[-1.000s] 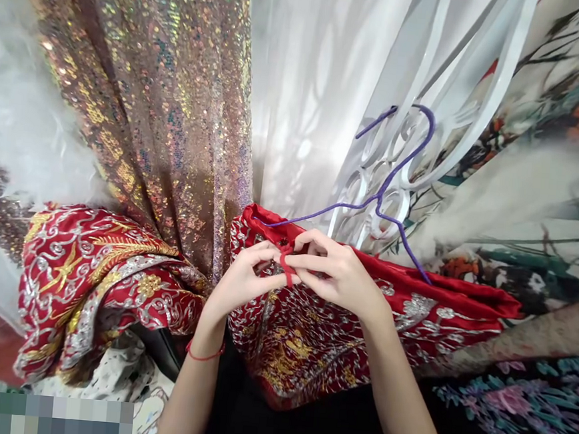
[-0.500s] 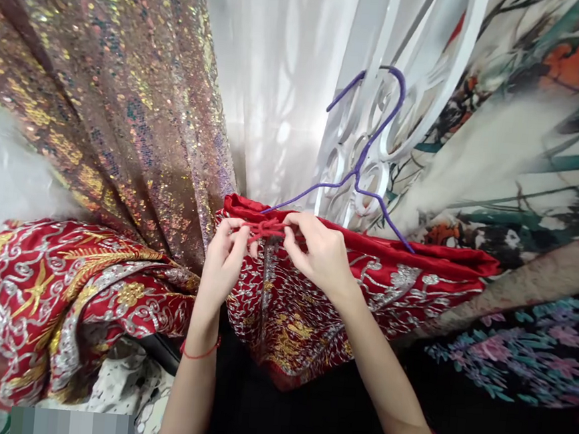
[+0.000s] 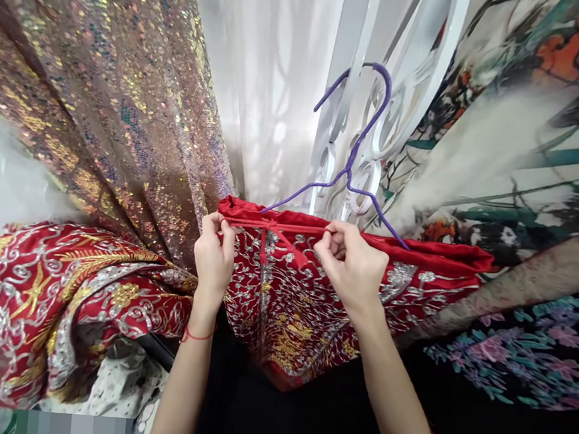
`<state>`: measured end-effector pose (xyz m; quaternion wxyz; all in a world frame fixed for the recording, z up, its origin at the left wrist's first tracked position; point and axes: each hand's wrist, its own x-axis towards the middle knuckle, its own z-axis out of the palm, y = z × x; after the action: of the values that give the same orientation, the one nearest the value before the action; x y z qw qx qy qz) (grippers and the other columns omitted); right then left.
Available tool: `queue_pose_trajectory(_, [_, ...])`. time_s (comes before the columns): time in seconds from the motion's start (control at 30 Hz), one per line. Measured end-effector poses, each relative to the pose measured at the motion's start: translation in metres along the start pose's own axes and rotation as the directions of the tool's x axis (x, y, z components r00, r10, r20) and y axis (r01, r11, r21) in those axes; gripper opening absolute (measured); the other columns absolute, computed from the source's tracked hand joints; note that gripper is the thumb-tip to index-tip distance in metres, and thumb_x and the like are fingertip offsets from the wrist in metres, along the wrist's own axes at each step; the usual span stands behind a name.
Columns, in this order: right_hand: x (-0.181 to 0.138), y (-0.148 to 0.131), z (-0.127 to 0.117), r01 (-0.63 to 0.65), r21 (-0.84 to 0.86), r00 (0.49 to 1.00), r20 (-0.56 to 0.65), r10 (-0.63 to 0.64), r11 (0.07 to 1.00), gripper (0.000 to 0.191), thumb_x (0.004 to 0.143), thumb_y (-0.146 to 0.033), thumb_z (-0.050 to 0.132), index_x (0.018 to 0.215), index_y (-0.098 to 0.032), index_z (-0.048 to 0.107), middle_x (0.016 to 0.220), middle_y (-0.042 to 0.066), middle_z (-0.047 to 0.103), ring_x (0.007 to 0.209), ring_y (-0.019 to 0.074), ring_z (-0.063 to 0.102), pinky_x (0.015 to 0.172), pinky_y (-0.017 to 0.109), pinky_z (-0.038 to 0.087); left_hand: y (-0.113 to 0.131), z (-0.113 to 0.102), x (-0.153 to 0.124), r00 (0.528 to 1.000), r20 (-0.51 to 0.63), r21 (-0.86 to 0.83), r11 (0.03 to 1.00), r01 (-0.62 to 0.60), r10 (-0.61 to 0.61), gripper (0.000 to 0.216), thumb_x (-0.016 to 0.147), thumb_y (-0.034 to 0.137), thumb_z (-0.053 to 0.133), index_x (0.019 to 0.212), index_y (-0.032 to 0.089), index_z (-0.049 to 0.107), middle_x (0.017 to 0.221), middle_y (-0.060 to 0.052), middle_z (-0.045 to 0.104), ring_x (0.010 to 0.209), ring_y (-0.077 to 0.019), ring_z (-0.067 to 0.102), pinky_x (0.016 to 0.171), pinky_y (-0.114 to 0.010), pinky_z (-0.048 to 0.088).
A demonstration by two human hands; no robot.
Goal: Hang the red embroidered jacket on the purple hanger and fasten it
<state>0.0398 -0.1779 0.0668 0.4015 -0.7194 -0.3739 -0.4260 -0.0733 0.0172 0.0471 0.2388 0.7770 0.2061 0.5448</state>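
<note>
A red drawstring [image 3: 298, 230] runs taut between my hands along the top of a red embroidered skirt [image 3: 297, 311]. My left hand [image 3: 215, 248] pinches one end of it near the skirt's left corner. My right hand [image 3: 354, 259] pinches the string to the right of a knot or bow [image 3: 271, 227], from which loose ends hang down. Inside the skirt's satin waistband [image 3: 441, 256] sits a purple hanger [image 3: 349, 171], its hook pointing up and its lower part hidden by the cloth.
Behind the hanger stands a white scrollwork metal frame [image 3: 349, 101] before a pale curtain [image 3: 265, 75]. Sequined fabric [image 3: 142, 112] hangs at left above a bunched red embroidered garment [image 3: 114, 283]. Floral fabrics [image 3: 509, 355] lie at right.
My hands have moved apart, the right one farther to the right, drawing the string tight. The loops at the knot are smaller, and loose ends now hang below it.
</note>
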Motion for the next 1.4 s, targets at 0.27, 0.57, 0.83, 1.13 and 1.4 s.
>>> queue_pose_trajectory(0.27, [-0.007, -0.021, -0.013, -0.162, 0.241, 0.980, 0.154, 0.127, 0.957, 0.010, 0.092, -0.020, 0.057, 0.100, -0.020, 0.063, 0.073, -0.002, 0.068, 0.051, 0.0077, 0.059, 0.049, 0.019, 0.047, 0.012, -0.017, -0.004, 0.950, -0.130, 0.146, 0.953, -0.266, 0.285, 0.030, 0.087, 0.020, 0.061, 0.116, 0.019, 0.061, 0.110, -0.011, 0.062, 0.104, -0.0223, 0.059, 0.085, -0.035, 0.049])
queue_pose_trajectory(0.57, [-0.012, -0.048, 0.002, -0.049, 0.231, 0.980, 0.200, 0.002, 0.972, 0.018, 0.097, -0.029, 0.055, 0.092, -0.019, 0.069, 0.085, 0.004, 0.070, 0.057, 0.0092, 0.060, 0.054, 0.023, 0.044, 0.029, -0.020, 0.016, 0.756, 0.272, 0.160, 0.747, -0.645, 0.595, 0.027, 0.086, 0.021, 0.071, 0.106, 0.040, 0.074, 0.153, -0.001, 0.047, 0.142, -0.0293, 0.036, 0.114, -0.054, 0.033])
queue_pose_trajectory(0.83, [-0.011, -0.063, 0.019, -0.147, 0.003, 0.906, 0.402, 0.133, 0.989, 0.023, 0.096, -0.036, 0.053, 0.099, -0.018, 0.068, 0.090, 0.005, 0.068, 0.067, 0.0154, 0.062, 0.054, 0.026, 0.035, 0.027, -0.011, 0.024, 0.728, 0.212, 0.144, 0.716, -0.683, 0.652, 0.019, 0.094, 0.019, 0.062, 0.104, 0.029, 0.074, 0.126, -0.007, 0.067, 0.122, -0.0235, 0.057, 0.100, -0.043, 0.049])
queue_pose_trajectory(1.13, [-0.002, -0.045, 0.003, -0.419, 0.523, 0.835, 0.543, 0.088, 0.743, 0.023, 0.093, -0.023, 0.050, 0.070, -0.021, 0.052, 0.074, -0.001, 0.054, 0.067, 0.0134, 0.050, 0.065, 0.027, 0.039, 0.032, -0.012, 0.020, 0.748, 0.205, 0.102, 0.746, -0.658, 0.631, 0.019, 0.097, 0.024, 0.058, 0.102, 0.025, 0.076, 0.117, -0.007, 0.071, 0.090, -0.0164, 0.062, 0.082, -0.032, 0.056])
queue_pose_trajectory(1.4, [0.001, -0.032, -0.003, -0.374, 0.579, 0.873, 0.482, 0.066, 0.724, 0.019, 0.085, -0.015, 0.053, 0.067, -0.020, 0.055, 0.075, 0.000, 0.059, 0.069, 0.0138, 0.053, 0.067, 0.028, 0.041, 0.026, -0.013, 0.011, 0.785, 0.160, 0.035, 0.791, -0.610, 0.599, 0.015, 0.091, 0.026, 0.068, 0.103, 0.027, 0.077, 0.115, -0.004, 0.076, 0.099, -0.0198, 0.062, 0.084, -0.034, 0.057])
